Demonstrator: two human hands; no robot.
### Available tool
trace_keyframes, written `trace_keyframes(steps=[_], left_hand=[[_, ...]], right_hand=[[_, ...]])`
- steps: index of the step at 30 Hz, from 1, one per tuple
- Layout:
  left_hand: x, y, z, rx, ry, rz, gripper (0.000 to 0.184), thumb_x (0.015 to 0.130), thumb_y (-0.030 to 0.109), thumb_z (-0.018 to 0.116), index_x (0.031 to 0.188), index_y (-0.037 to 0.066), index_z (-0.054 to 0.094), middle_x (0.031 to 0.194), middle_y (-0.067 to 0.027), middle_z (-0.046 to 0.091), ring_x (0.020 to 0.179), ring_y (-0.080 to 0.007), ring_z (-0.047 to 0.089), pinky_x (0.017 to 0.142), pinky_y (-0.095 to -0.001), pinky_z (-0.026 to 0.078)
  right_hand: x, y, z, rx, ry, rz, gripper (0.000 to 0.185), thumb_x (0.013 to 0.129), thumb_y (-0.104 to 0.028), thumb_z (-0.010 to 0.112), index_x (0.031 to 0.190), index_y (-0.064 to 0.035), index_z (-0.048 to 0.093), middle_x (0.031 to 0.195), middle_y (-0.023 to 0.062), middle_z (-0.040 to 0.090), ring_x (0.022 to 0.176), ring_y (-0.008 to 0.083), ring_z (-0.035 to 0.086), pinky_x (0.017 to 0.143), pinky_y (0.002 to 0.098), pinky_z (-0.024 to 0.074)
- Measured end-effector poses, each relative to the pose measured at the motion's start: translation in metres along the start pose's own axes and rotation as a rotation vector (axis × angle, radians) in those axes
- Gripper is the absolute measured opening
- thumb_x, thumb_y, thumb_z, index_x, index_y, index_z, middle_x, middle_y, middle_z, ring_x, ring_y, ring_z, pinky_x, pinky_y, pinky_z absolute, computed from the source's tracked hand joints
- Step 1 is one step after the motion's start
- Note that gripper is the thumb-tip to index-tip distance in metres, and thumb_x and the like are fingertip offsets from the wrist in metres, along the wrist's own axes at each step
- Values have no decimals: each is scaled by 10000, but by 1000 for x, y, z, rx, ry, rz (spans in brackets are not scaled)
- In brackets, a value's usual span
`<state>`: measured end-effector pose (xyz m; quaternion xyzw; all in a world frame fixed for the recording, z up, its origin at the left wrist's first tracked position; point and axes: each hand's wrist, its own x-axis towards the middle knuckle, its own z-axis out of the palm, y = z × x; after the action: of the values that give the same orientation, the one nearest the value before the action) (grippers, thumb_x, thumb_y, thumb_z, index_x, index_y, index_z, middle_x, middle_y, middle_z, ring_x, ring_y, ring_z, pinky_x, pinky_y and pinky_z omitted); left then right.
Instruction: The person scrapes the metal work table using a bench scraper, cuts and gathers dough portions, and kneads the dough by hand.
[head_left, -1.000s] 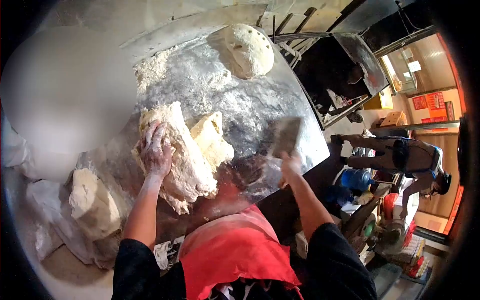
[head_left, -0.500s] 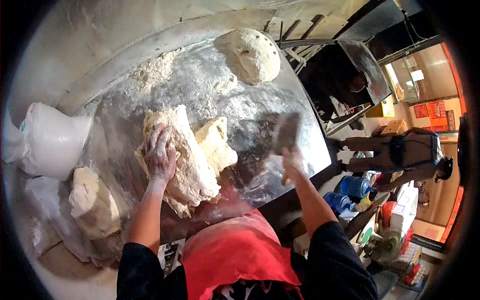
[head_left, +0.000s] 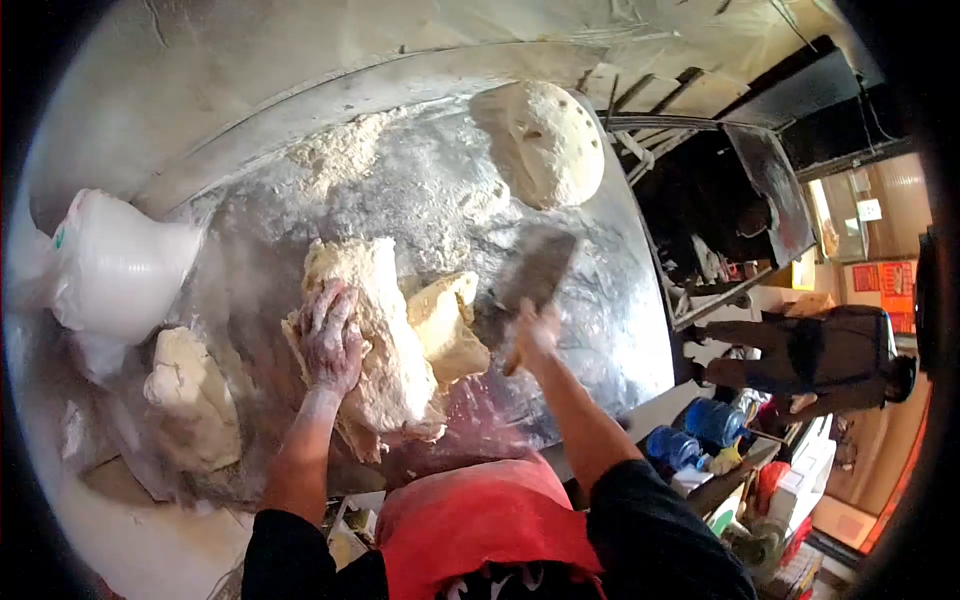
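Observation:
A long, rough slab of dough (head_left: 385,345) lies on the floury metal worktop (head_left: 610,330). My left hand (head_left: 332,338) rests on its left side, fingers laid out over the surface and dusted with flour. Against the slab's right side is a smaller, yellowish piece of dough (head_left: 448,328). My right hand (head_left: 537,335) is closed round the handle of a cleaver (head_left: 540,268), whose broad blade is blurred by motion. The cleaver is above the worktop, to the right of the smaller piece and apart from it.
A large round dough mound (head_left: 555,150) sits at the far edge, near scattered flour (head_left: 335,155). On the left are a white plastic sack (head_left: 125,265) and another dough lump (head_left: 192,400). Beyond the right edge, a person (head_left: 820,350) stands near blue water jugs (head_left: 712,422).
My right hand and the cleaver have moved left, closer to the dough. My left hand stays on the slab. The whole view has shifted slightly.

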<state>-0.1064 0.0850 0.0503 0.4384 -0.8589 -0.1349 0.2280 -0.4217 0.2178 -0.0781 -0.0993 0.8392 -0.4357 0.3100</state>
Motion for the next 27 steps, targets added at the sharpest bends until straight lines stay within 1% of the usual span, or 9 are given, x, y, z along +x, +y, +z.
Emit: trace_keyframes(steps=[2,6,11,13,17,20,23,25,27], left_hand=[[-2,1,2,-107,26,-35,485,854,129,542,1326,113,652,1411,-136,571,1326,-380,494,1124,-502,350],[-4,-10,13,-73,80,37,483,868,128,527,1333,74,641,1435,-161,550,1316,-396,509,1140,-495,351],[-4,-10,10,-180,63,-30,451,895,147,508,1315,62,649,1408,-163,572,1323,-392,505,1133,-507,354],[-5,-14,11,-98,29,-30,444,901,150,502,1311,62,647,1401,-165,578,1323,-407,501,1131,-522,352],[-1,-7,7,-117,29,-29,436,925,197,500,1316,63,640,1404,-164,577,1331,-411,490,1131,-525,346],[-3,-5,8,-67,-4,-91,444,963,279,482,1327,74,632,1412,-165,570,1330,-417,489,1133,-524,334],[0,-9,9,-11,27,-1,470,985,360,457,1324,87,634,1419,-158,564,1329,-416,488,1137,-524,321],[-2,-10,8,30,22,-9,470,983,369,457,1319,94,638,1422,-151,563,1332,-411,485,1140,-523,318],[-5,-15,12,50,33,-17,478,990,388,438,1315,104,643,1426,-132,564,1347,-406,469,1149,-526,309]], right_hand=[[6,-73,41,-259,-148,-150,358,921,-264,627,1164,-2,627,1069,236,681,1025,374,642,898,456,490],[43,-120,24,-535,-232,-433,355,979,-322,559,1136,-9,615,983,283,676,957,444,657,851,557,483],[62,-150,-73,-697,-320,-150,389,1056,-343,416,1214,-21,567,894,299,673,866,515,642,744,592,478],[87,-117,-82,-939,-169,-525,396,1070,-277,355,1348,-32,495,888,290,674,820,509,637,704,583,485],[104,-114,-79,-1204,-224,-657,584,1031,-187,427,1513,66,216,973,264,679,896,464,676,768,562,526],[121,-120,-55,-1086,-214,-686,595,1023,-199,434,1517,55,220,957,263,678,863,473,666,765,567,524],[148,-129,0,-828,-205,-797,328,920,-129,503,1187,43,586,870,289,672,815,482,661,705,566,505],[126,-170,44,-252,-411,-313,598,1060,-468,334,1054,49,634,904,202,708,777,382,671,651,523,487],[110,-160,98,-406,-349,-334,685,1060,-535,301,1146,58,633,1046,208,702,877,362,684,630,486,505]])
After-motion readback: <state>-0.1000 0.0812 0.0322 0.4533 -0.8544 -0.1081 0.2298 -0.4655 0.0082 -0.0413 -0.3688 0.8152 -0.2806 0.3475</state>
